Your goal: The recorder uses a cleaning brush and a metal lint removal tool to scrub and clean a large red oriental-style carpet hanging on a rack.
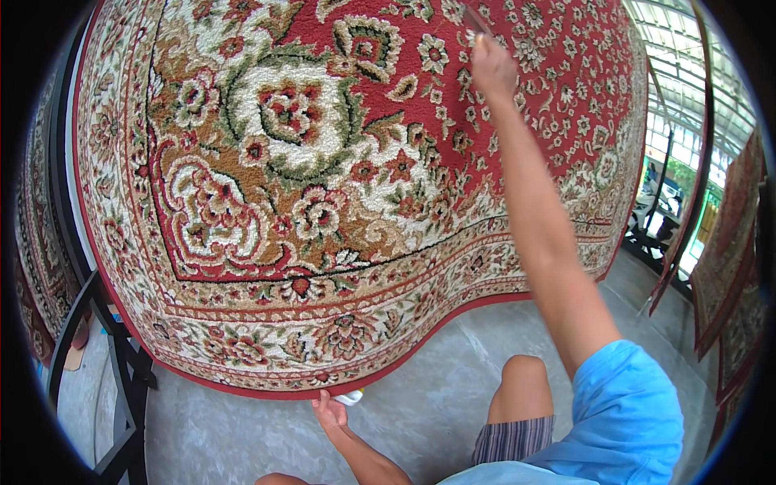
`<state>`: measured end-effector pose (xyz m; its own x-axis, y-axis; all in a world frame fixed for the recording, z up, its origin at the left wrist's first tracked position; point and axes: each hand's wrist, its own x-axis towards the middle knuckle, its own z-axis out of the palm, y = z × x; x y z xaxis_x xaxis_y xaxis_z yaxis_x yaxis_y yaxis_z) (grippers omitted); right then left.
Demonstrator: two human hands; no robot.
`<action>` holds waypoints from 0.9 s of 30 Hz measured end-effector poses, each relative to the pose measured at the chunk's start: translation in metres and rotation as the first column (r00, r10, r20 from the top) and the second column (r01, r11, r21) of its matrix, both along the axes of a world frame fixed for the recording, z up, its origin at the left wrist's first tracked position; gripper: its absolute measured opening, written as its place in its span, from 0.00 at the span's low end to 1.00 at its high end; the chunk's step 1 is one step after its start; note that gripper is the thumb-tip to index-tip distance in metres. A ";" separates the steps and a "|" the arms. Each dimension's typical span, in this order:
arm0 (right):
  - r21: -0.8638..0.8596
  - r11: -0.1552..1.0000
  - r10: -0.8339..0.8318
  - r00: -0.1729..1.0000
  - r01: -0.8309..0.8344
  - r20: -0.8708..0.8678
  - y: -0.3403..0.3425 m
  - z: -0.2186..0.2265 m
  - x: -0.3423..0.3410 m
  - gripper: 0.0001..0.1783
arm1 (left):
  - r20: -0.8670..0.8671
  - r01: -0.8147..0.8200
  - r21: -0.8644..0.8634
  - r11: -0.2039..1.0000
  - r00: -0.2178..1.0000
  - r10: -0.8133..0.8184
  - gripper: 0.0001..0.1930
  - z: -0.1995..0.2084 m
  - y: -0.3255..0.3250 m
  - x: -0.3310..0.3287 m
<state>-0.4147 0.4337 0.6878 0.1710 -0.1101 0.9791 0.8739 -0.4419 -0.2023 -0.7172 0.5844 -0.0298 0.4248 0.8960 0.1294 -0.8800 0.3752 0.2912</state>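
A large red, cream and brown floral carpet (pixel 428 218) hangs in front of me, its lower part bulging toward me. My left hand (pixel 330 411) pinches its red bottom edge. Just beside those fingers a small white object (pixel 350 397) shows under the edge; its kind is unclear. My right arm reaches high across the carpet. Closed at its end, my right hand (pixel 494 66) grips a thin, dark, blade-like tool (pixel 475 19) against the red field. Blur hides the tool's exact kind.
A black metal frame (pixel 121 388) stands at the left, with another carpet (pixel 44 242) beyond it. More carpets (pixel 731 250) hang at the right. Below lies a grey concrete floor (pixel 242 428); my bent knee (pixel 524 384) is close under the carpet.
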 end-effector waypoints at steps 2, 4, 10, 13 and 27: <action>-0.036 0.986 -0.151 0.961 0.164 0.231 0.037 -0.080 0.009 0.20 | -0.047 -0.025 -0.048 0.999 0.999 0.023 0.30 0.006 -0.004 -0.001; -0.156 0.967 0.209 0.977 -0.201 0.036 0.063 -0.199 -0.063 0.21 | -0.080 -0.088 -0.070 0.994 0.993 0.082 0.29 0.008 -0.005 -0.009; -0.483 0.774 0.320 0.911 -0.410 -0.261 0.040 -0.338 -0.080 0.20 | -0.062 -0.035 -0.069 0.997 0.998 0.031 0.18 0.027 0.007 0.019; -0.249 0.956 0.245 0.894 -0.158 0.374 0.025 -0.218 -0.082 0.13 | -0.109 0.019 -0.018 1.000 0.994 -0.021 0.16 0.050 0.003 0.003; -0.483 0.823 0.188 0.945 -0.300 -0.268 0.126 -0.345 -0.099 0.18 | -0.315 -0.207 -0.114 0.972 0.935 0.162 0.13 0.096 -0.003 0.007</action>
<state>-0.5133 0.5595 0.3427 0.3216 0.4668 0.8238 0.9324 -0.3078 -0.1895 -0.7101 0.5810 0.0658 0.2494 0.9616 -0.1142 -0.8166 0.2723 0.5090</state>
